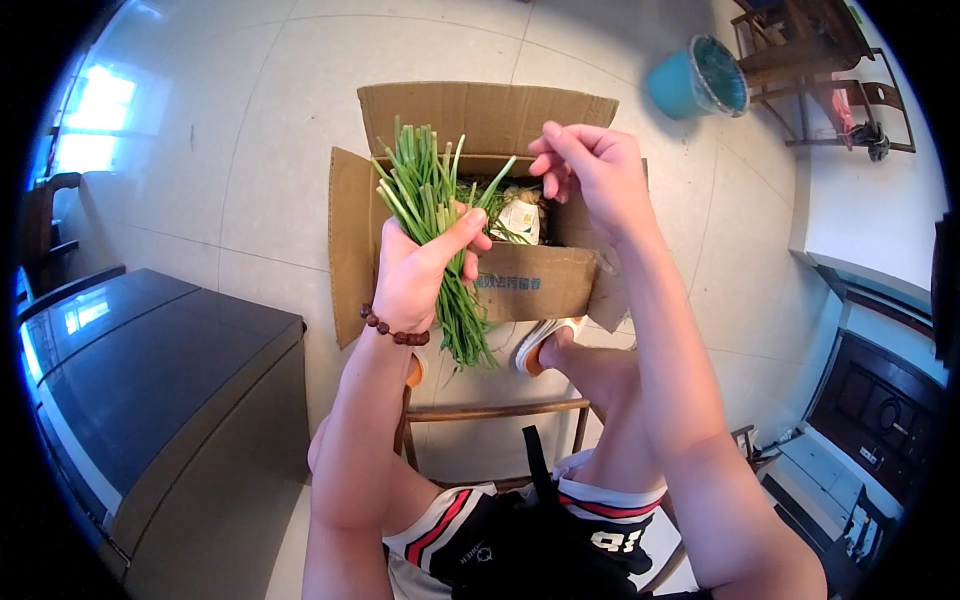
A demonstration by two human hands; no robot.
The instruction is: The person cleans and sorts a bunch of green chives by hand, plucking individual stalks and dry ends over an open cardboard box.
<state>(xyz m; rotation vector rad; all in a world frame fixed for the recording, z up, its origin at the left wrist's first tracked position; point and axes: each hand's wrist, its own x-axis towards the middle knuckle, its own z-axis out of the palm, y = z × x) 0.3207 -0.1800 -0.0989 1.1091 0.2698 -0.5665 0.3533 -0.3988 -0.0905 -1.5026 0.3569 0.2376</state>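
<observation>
A bunch of long green chives (462, 310) is gripped in my left hand (412, 275), with the thumb across the stalks. Pale cut ends fan out above the fist, and thinner tips hang below it. Several stalks lean apart on the right of the bunch. My right hand (600, 175) is raised to the right of them, its fingers half curled and slightly apart, with nothing visible in them. Below both hands is an open cardboard box (540, 280). Inside it lie more green stalks and a white printed packet (520, 220), partly hidden.
My feet, in orange and white shoes (540, 345), are close to the box's near side. A dark, glossy cabinet (170, 400) stands at left. At the upper right are a lined blue bin (675, 85) and wooden furniture (800, 50). A wooden rung (500, 410) crosses below my legs.
</observation>
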